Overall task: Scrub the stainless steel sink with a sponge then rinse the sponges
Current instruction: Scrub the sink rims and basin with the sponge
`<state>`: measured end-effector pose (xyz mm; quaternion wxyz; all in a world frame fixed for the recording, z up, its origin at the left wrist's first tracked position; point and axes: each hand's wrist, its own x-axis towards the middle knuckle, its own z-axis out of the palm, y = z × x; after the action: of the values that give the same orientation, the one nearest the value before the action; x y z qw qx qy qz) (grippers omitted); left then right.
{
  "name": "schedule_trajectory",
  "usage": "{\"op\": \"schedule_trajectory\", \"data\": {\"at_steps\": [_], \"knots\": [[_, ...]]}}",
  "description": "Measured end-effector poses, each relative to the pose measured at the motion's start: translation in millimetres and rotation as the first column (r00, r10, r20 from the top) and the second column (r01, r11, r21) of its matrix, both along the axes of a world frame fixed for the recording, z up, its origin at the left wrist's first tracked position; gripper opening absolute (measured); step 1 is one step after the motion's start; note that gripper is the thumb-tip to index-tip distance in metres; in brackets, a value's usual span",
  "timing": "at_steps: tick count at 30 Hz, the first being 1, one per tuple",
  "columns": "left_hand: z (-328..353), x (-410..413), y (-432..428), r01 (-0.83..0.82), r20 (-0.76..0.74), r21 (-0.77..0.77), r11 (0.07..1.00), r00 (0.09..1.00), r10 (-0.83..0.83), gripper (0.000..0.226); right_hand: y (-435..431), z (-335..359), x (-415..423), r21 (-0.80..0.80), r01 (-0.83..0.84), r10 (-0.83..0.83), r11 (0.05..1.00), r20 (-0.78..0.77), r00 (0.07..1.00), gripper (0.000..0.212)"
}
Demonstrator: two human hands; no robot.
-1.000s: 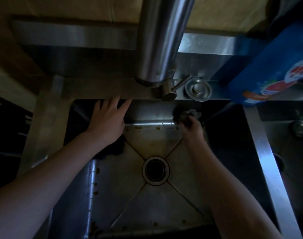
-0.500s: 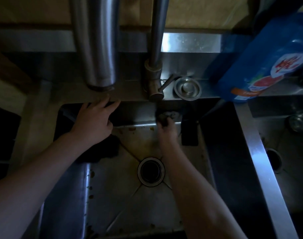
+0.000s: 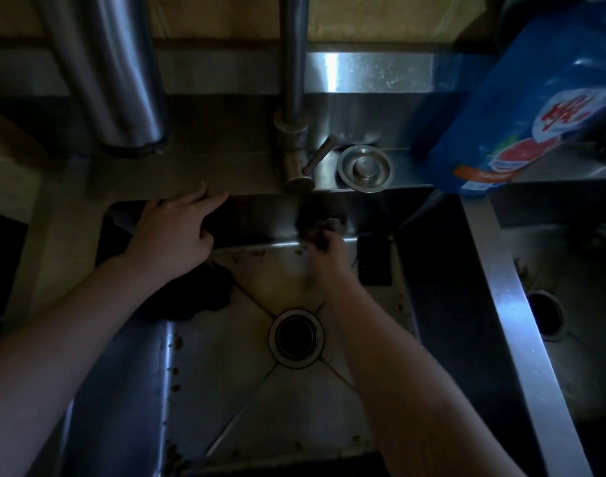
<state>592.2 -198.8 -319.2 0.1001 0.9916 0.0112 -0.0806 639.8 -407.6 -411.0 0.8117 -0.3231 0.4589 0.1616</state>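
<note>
- Dim steel fills the view: we look down into a stainless steel sink [image 3: 226, 390] with its drain [image 3: 296, 339] at the middle of the floor and brown specks along the far and left floor edges.
- We see the right hand [image 3: 329, 256] low on the far wall, its fingers curled round a dark sponge [image 3: 324, 223] and pressing it to the steel, just below the faucet [image 3: 294, 98] and its lever [image 3: 319, 154].
- We find the sponge at that hand's far side, well right of the left hand [image 3: 172, 232].
- The sponge is a crumpled lump, so we cannot tell its long axis or which way it points.
- We see the left hand with loose, spread fingers, their tips resting on the far rim and holding nothing.
- We note a dark block [image 3: 375, 259] just right of the right hand, and a dark mass [image 3: 208, 294] under the left wrist.
- Farther right we see a round metal plug [image 3: 363, 165], a blue pouch [image 3: 522, 108] and a second basin [image 3: 587, 339].
</note>
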Motion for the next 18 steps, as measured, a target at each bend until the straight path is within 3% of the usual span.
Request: {"op": "schedule_trajectory", "data": {"at_steps": [1, 3, 6, 8, 10, 13, 18], "knots": [[0.5, -0.3, -0.9, -0.002, 0.001, -0.002, 1.0, 1.0, 0.002, 0.068, -19.3, -8.1, 3.9, -0.092, -0.037, 0.042, 0.995, 0.052, 0.998, 0.014], [1.7, -0.8, -2.2, -0.006, 0.003, -0.003, 1.0, 1.0, 0.006, 0.067, -46.0, -19.4, 12.3, -0.082, 0.193, -0.188, 0.978, 0.059, 0.98, 0.031], [2.1, -0.2, -1.6, -0.007, 0.008, -0.009, 1.0, 1.0, 0.007, 0.065, -58.0, -18.8, 16.7, -0.113, 0.337, -0.341, 0.935, -0.016, 0.94, 0.018], [1.4, 0.1, -1.1, -0.002, 0.008, -0.018, 1.0, 1.0, 0.002, 0.066, -42.0, -17.6, 15.6, -0.222, 0.312, -0.321, 0.924, -0.005, 0.947, 0.026], [-0.1, 0.2, -0.4, 0.005, 0.005, -0.016, 1.0, 1.0, -0.005, 0.067, -24.5, -18.4, 7.2, -0.211, 0.26, -0.27, 0.942, -0.019, 0.963, 0.039], [-0.8, 1.1, 1.8, 0.01, 0.004, -0.011, 1.0, 1.0, -0.01, 0.068, 15.1, -21.4, -5.6, -0.228, 0.084, -0.091, 0.97, -0.018, 0.996, 0.042], [-1.5, 0.8, 7.6, 0.057, -0.015, 0.02, 0.998, 0.998, -0.056, 0.072, 93.0, -28.5, -26.2, 0.016, -0.029, 0.029, 0.999, -0.035, 0.999, 0.043]]}}
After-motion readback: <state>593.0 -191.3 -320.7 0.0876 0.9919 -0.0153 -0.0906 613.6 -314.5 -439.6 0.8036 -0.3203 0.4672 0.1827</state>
